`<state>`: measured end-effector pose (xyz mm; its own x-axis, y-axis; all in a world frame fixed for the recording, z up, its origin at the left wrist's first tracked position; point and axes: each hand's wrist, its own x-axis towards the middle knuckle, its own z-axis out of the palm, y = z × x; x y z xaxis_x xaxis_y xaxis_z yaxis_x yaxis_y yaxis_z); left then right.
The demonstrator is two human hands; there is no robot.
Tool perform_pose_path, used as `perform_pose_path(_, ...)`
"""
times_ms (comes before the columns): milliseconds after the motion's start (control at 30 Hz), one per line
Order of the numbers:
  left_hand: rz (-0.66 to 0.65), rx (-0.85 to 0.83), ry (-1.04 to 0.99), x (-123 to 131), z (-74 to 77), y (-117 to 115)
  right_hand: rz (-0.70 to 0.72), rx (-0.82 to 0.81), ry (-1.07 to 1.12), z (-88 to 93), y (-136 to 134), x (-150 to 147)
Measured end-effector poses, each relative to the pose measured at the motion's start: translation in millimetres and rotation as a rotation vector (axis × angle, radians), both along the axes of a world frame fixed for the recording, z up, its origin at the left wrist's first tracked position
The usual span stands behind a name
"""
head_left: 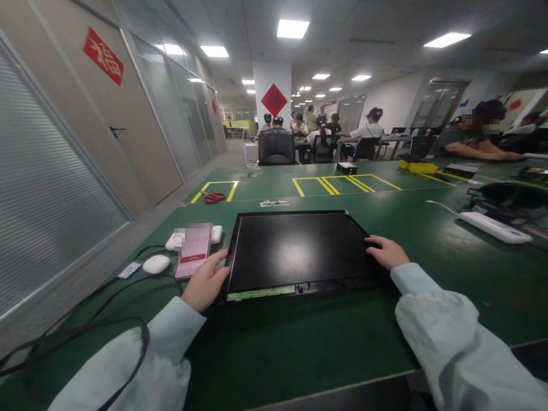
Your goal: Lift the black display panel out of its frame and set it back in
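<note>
A flat black display panel (295,251) is in front of me, screen side up, over the green table. A green circuit strip (261,293) shows along its near edge. My left hand (206,281) is closed on the panel's left edge, and my right hand (389,253) grips the right edge, fingertips on the frame. The fingers underneath are hidden. Just beyond my left hand stands a smartphone (194,251) with a lit pink screen, beside a small white rounded device (156,264).
Red-handled scissors (214,197) and a small clear packet (274,203) lie beyond the panel on the green table (308,342). Black cables (107,285) run along the left, one across my left sleeve. A white power strip (494,227) lies right. Several people sit at tables farther back.
</note>
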<state>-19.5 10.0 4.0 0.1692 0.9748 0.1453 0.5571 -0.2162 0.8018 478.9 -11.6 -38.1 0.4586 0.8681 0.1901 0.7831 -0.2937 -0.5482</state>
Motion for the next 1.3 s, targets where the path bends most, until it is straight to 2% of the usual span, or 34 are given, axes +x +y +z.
perform_pose_path(67,0.101,-0.212,-0.221,5.9,5.0,-5.7,-0.002,0.003,0.001,-1.4,0.3,1.6)
perform_pose_path(133,0.169,-0.346,-0.430,11.8,8.4,-10.2,-0.001,0.018,-0.002,-2.4,0.5,2.7)
perform_pose_path(233,0.243,-0.426,-0.652,18.2,12.2,-14.3,0.003,0.033,-0.004,-2.1,0.4,2.6)
perform_pose_path(333,0.274,-0.512,-0.761,22.7,18.4,-17.0,-0.005,0.015,-0.003,0.2,-0.3,0.8)
perform_pose_path(533,0.298,-0.568,-0.874,28.2,29.5,-21.1,-0.009,-0.002,0.004,3.2,-1.6,-1.0)
perform_pose_path(767,0.267,-0.531,-0.916,28.3,21.9,-21.0,-0.008,0.003,-0.008,0.6,-1.0,0.3)
perform_pose_path(1300,0.298,-0.495,-0.992,37.1,22.6,-26.1,0.021,-0.054,-0.040,9.0,-3.1,-5.5)
